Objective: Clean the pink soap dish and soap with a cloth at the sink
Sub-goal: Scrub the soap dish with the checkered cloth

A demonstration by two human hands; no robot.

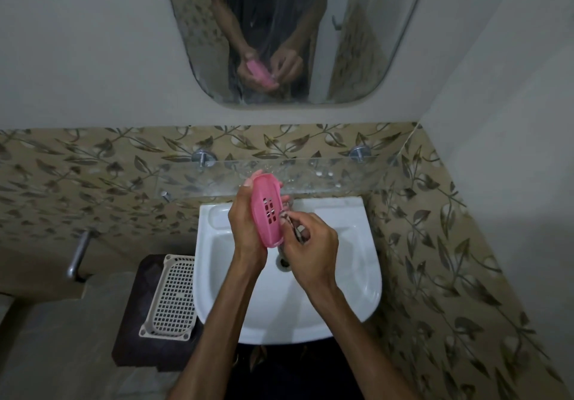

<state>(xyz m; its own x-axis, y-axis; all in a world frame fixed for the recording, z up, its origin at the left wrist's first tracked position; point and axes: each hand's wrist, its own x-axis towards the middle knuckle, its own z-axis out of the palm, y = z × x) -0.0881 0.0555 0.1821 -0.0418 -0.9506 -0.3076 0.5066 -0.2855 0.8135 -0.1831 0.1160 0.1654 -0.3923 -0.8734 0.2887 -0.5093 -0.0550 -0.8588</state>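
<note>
My left hand grips the pink soap dish over the white sink, holding it tilted on edge so its slotted bottom faces me. My right hand is just right of the dish and pinches a small bunched cloth against the dish's right edge. The soap is not visible. The tap is mostly hidden behind my hands.
A glass shelf runs along the tiled wall above the sink, under a mirror. Left of the sink a white plastic basket lies on a dark stool. A metal pipe handle sticks out at the left wall.
</note>
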